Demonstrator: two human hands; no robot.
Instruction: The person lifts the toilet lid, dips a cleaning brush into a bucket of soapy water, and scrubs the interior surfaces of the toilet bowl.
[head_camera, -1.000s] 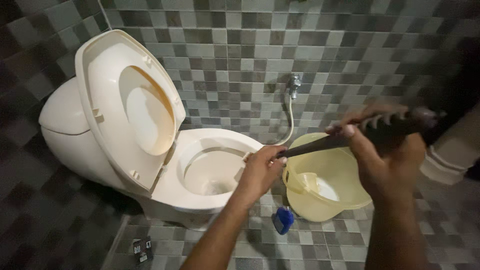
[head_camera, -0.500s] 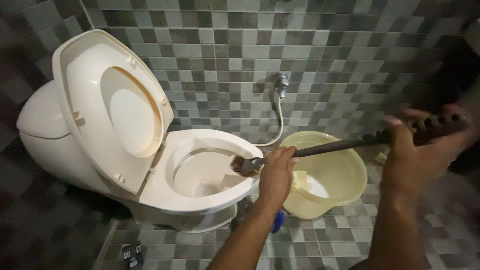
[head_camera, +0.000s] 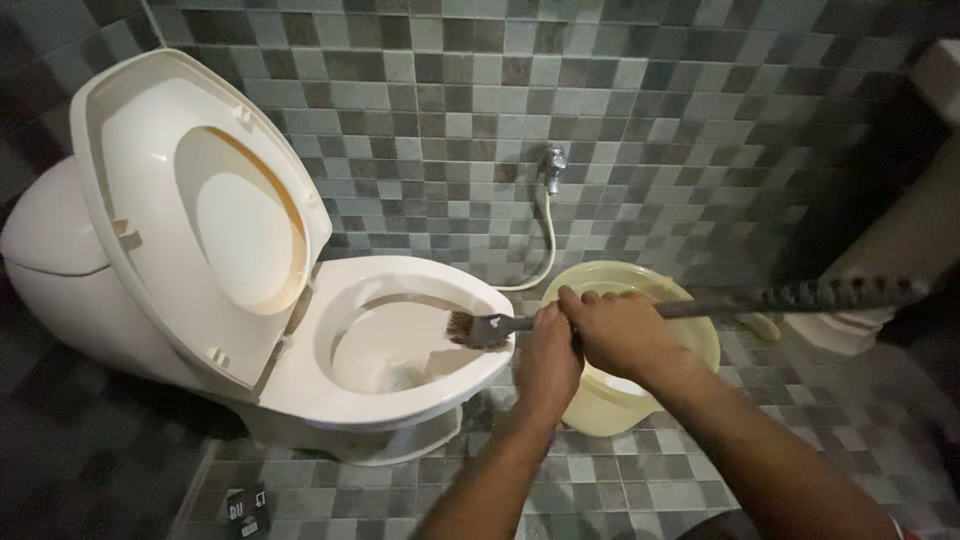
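Since earlier: right hand (head_camera: 625, 335) slid down the brush (head_camera: 478, 329) handle, now beside left hand (head_camera: 548, 360) | both clenched on handle | bristles over toilet (head_camera: 400, 395) rim's right edge | bucket (head_camera: 700, 335) just right, under handle | bowl open leftward.

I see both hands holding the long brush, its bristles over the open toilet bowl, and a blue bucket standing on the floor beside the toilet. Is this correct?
Not quite: the bucket beside the toilet is pale yellow, not blue, as the head view shows. The rest is right: the left hand and the right hand both grip the long brush, whose bristles are over the open bowl.
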